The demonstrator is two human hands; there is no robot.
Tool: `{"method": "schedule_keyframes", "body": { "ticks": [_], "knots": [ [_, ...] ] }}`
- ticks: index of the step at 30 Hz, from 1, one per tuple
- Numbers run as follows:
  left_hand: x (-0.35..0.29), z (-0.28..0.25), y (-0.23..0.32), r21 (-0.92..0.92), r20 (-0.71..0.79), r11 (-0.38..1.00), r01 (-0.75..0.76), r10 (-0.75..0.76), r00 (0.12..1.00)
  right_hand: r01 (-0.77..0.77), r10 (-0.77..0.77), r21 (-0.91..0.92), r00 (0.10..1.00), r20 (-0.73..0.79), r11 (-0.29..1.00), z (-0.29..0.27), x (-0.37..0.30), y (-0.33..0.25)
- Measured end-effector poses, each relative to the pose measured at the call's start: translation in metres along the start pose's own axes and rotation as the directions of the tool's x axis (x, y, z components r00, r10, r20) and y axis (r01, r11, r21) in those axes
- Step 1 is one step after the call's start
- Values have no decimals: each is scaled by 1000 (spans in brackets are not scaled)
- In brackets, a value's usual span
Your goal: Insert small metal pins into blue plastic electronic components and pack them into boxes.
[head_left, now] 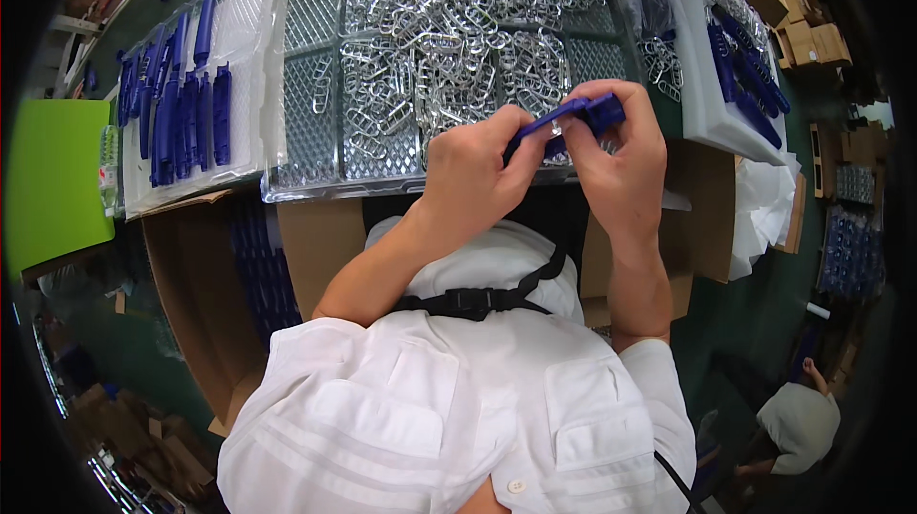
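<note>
Both my hands grip one dark blue plastic part [602, 113], held up over the front of a clear divided tray [308, 127]. My left hand [480, 165] pinches its narrow left end between thumb and fingers. Around the wider right end, my right hand [626, 146] is closed, with the thumb pressed near the part's middle. The fingers cover much of the part, so its full shape is hidden. Beneath and beyond the hands, shiny metal chain-like links [449, 32] lie heaped in the tray.
Left of the tray, a white textured tray [246, 27] bears several long blue plastic pieces [167, 122]. A green panel [57, 180] stands farther left. White foam [707, 94] at right holds blue pieces [740, 65]. Cardboard boxes [205, 294] flank my lap; another person [800, 426] is at lower right.
</note>
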State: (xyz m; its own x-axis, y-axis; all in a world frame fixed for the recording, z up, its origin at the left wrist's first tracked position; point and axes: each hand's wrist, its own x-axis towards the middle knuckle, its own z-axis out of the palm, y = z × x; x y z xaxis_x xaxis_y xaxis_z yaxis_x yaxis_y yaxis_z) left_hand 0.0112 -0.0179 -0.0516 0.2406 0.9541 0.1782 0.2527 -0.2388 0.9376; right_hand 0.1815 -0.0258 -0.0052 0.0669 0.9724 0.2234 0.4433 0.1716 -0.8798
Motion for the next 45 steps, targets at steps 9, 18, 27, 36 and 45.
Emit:
{"method": "schedule_keyframes", "body": {
  "ticks": [9, 18, 27, 36, 45],
  "knots": [
    [-17, -64, 23, -185, 305, 964, -189, 239, 922, 457, -450, 103, 889, -86, 883, -16, -9, 13],
    [-11, -68, 24, 137, 94, 893, -428, 418, 903, 420, -414, 104, 907, -74, 901, -11, 15, 23],
    [89, -112, 1, 326, 5, 863, -386, 407, 913, 226, -226, -20, 974, -11, 974, -15, 16, 46],
    [298, -283, -79, 538, -395, 840, -70, 325, 859, 295, -273, -354, 955, 113, 888, 4, 7, 68],
    [-71, -349, -73, 161, -890, 982, -101, 189, 415, 411, -177, -639, 900, 399, 651, 27, 8, 68]
  ]
}}
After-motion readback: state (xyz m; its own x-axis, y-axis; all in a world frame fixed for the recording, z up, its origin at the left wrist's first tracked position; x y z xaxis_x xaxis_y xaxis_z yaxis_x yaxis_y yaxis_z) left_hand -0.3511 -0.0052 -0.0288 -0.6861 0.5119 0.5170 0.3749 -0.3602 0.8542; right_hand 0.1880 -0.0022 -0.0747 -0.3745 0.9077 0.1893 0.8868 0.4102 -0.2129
